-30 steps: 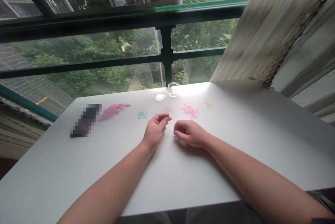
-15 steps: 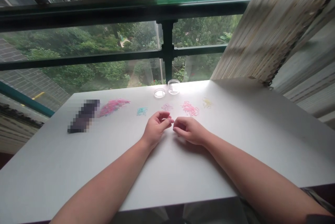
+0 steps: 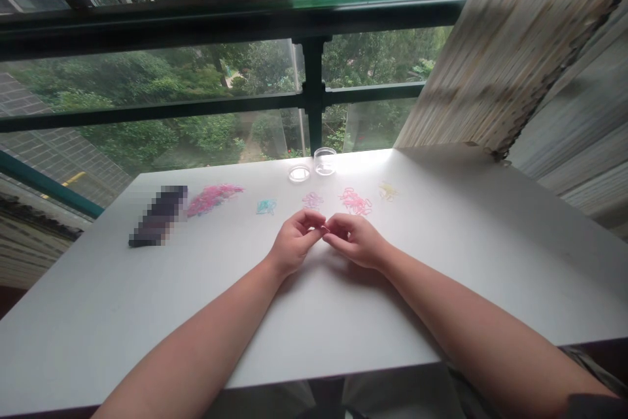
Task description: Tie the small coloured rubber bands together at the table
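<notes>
My left hand [image 3: 293, 244] and my right hand [image 3: 360, 242] meet just above the table, both with fingers pinched together. Between their touching fingertips shows a tiny pink band [image 3: 325, 228], mostly hidden by the fingers. Beyond the hands lie loose piles of thin, loop-like bands: pink [image 3: 356, 201] past my right hand, lilac [image 3: 313, 200] past my left fingertips, teal [image 3: 266, 206] to the left, and pale yellow [image 3: 388, 191] to the right. A larger mixed heap of mostly pink bands [image 3: 214, 199] lies farther left.
A clear round container [image 3: 325, 162] stands at the table's back edge, with a clear shallow lid [image 3: 299, 174] beside it. A dark, pixelated object [image 3: 159, 216] lies at the left. The white table [image 3: 275, 347] meets a window with green railings [image 3: 313, 89]; a curtain [image 3: 456, 72] hangs at right.
My two hands have come together, closing the gap between their fingertips. The pink piece now shows between them. The view has tilted slightly downward; the piles look unmoved.
</notes>
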Motion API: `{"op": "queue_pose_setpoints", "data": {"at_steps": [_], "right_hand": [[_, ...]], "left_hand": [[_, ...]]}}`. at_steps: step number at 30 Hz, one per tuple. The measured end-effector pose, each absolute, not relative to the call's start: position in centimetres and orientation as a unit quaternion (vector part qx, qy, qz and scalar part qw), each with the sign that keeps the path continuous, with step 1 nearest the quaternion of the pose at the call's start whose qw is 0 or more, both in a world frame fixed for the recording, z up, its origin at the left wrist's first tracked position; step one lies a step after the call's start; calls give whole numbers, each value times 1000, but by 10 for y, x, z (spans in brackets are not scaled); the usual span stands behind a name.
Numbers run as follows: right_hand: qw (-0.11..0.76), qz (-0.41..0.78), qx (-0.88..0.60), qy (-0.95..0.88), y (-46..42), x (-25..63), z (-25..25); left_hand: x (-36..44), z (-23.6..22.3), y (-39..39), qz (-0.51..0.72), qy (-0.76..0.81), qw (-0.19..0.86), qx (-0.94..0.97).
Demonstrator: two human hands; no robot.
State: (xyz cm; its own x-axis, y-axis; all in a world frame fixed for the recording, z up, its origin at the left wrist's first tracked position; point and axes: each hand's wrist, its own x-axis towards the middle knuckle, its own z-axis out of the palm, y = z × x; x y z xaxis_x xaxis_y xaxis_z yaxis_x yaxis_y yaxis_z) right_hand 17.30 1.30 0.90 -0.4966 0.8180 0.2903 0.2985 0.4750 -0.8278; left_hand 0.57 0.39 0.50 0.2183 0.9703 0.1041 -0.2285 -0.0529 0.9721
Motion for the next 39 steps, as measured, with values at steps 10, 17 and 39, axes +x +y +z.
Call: {"op": "queue_pose_setpoints", "data": {"at_steps": [10, 17, 39], "right_hand": [[373, 344, -373, -776, 12, 174, 11], [373, 341, -380, -775, 14, 174, 10], [369, 323, -396, -776, 15, 177, 14]], "left_hand": [[5, 5, 4, 506, 397, 558, 524], [4, 8, 1, 490, 390, 531, 571], [1, 8, 0, 442, 464, 400, 656]]}}
